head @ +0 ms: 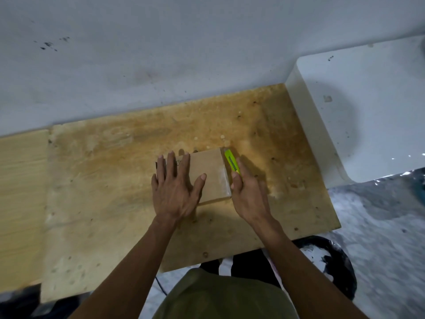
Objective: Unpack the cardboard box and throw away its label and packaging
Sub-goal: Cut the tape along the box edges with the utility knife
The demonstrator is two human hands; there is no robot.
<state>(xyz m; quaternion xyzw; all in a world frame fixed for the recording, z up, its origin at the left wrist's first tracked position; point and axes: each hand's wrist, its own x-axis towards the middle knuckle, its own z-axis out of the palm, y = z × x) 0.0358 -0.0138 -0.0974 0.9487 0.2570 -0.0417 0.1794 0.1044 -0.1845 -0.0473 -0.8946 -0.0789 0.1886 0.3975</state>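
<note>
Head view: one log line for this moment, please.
stage: cutting box open | left hand: flat on cardboard box, open | right hand: gripping green utility knife at box's right edge | surface: plywood board

The only writing is dark print on the top of the cardboard box [202, 173], toward its nine o'clock edge. The left hand [177, 187] covers most of it. The few letters showing between the fingers are too blurred to read.

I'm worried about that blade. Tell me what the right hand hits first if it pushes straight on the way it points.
The right hand points away along the cardboard box's right edge, holding the green utility knife. Ahead lies only bare wooden board, then the white wall. The way looks free, though depth is unclear.
</note>
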